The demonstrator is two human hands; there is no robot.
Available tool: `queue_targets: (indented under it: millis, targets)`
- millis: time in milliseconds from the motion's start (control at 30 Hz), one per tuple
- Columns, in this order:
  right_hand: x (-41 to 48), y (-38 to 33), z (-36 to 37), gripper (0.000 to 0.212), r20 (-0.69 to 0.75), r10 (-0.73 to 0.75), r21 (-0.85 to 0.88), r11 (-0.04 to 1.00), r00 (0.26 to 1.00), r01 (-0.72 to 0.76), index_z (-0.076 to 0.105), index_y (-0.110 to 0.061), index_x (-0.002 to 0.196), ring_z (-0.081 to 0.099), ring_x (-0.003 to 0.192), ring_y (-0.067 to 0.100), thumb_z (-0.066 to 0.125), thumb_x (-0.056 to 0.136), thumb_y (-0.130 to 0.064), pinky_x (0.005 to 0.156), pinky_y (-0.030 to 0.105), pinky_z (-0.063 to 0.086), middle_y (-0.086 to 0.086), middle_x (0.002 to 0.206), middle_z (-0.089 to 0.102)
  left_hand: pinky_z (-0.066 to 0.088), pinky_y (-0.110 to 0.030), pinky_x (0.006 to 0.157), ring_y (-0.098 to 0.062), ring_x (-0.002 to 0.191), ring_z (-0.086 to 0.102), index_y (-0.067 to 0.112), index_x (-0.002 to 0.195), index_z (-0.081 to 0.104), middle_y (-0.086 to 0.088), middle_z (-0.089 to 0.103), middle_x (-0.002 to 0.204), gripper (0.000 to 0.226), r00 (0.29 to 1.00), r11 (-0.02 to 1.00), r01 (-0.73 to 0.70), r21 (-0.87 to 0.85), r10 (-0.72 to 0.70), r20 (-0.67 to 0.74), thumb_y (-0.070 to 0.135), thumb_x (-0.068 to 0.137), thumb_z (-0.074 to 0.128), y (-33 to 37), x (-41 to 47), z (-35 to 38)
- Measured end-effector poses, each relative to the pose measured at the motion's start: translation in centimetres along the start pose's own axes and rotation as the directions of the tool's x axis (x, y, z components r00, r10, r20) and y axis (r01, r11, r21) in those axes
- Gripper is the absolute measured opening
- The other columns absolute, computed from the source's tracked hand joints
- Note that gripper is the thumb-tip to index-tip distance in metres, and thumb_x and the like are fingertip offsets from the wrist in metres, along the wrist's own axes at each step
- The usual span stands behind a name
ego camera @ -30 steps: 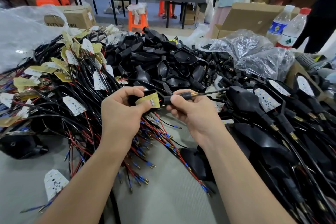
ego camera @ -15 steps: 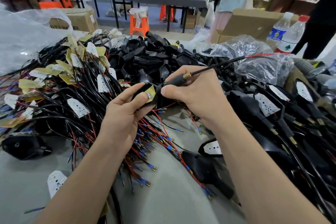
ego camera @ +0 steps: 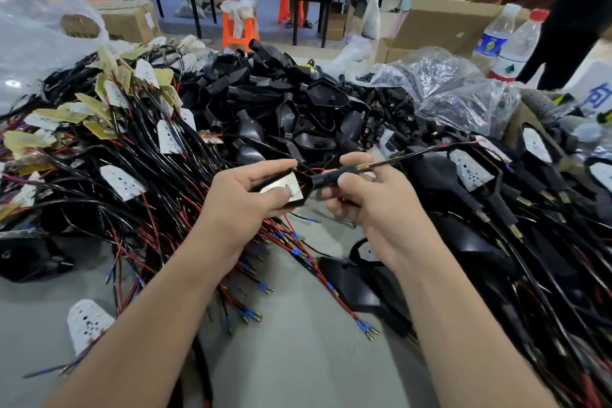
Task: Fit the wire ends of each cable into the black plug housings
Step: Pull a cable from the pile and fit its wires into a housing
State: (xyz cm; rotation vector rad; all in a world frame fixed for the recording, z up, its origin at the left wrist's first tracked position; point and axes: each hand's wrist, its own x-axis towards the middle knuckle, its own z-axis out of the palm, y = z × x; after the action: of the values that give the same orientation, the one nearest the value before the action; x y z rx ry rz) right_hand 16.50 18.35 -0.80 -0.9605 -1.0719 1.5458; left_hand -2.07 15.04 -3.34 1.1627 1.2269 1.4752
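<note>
The grey bench (ego camera: 298, 361) stands in a big work room, with an orange stool (ego camera: 236, 26), a cardboard box (ego camera: 440, 30) and two water bottles (ego camera: 516, 46) behind it. A heap of cables (ego camera: 132, 156) lies on the left and a pile of black shells (ego camera: 281, 103) sits in the middle. Just above the bench, both hands hold one plug housing (ego camera: 307, 185). It lies sideways. The left hand (ego camera: 241, 205) holds the wide end, with its thumb pressing a small board (ego camera: 284, 189). The thin neck points right, pinched by the right hand (ego camera: 374, 209). Its cable (ego camera: 417, 154) runs off right. Fingers hide the housing's back, and the wire ends inside are hard to see.
</note>
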Motion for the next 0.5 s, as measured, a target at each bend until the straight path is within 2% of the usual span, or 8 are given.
queue_targets:
  millis: [133,267,400,500]
  targets:
    - [-0.15,0.31,0.01,0.016,-0.01,-0.006,0.027,1.0,1.0,0.006,0.062,-0.008,0.099,0.073,0.073,0.023,0.057,0.098,0.007,0.059,0.025,0.057,0.01,0.08,0.074,0.063,-0.03,0.08,-0.023,0.097,0.078,0.028,0.104,0.083,-0.001,0.08,0.106,0.046,1.0,1.0,-0.001,-0.01,0.001,0.018,-0.013,0.091,0.066,-0.08,0.11,-0.21]
    - [-0.18,0.35,-0.07,0.015,0.03,0.012,0.054,0.998,0.999,-0.013,0.063,-0.007,0.099,0.073,0.077,0.023,0.059,0.096,0.007,0.064,0.027,0.059,0.01,0.083,0.075,0.058,-0.039,0.096,-0.019,0.104,0.073,0.029,0.108,0.082,0.001,0.078,0.114,0.049,0.999,0.999,-0.035,0.032,0.034,0.029,-0.011,0.089,0.064,0.0,0.1,-0.51]
    - [-0.26,0.46,-0.04,0.015,0.081,-0.004,0.113,0.994,0.997,-0.005,0.063,-0.003,0.098,0.074,0.072,0.02,0.06,0.094,0.011,0.064,0.027,0.059,0.011,0.081,0.076,0.059,-0.027,0.082,-0.013,0.096,0.072,0.024,0.108,0.082,0.0,0.077,0.113,0.046,0.997,0.997,-0.012,-0.082,0.019,0.077,-0.002,0.077,0.059,0.27,-0.3,0.08]
    - [-0.27,0.62,0.01,0.015,0.078,-0.02,0.105,0.994,0.997,0.012,0.065,-0.002,0.1,0.073,0.071,0.02,0.062,0.093,0.011,0.064,0.027,0.059,0.013,0.083,0.075,0.058,-0.026,0.081,-0.015,0.096,0.071,0.024,0.107,0.08,-0.001,0.077,0.111,0.046,0.996,0.997,-0.037,-0.064,0.042,0.073,-0.004,0.079,0.056,0.22,-0.61,0.32]
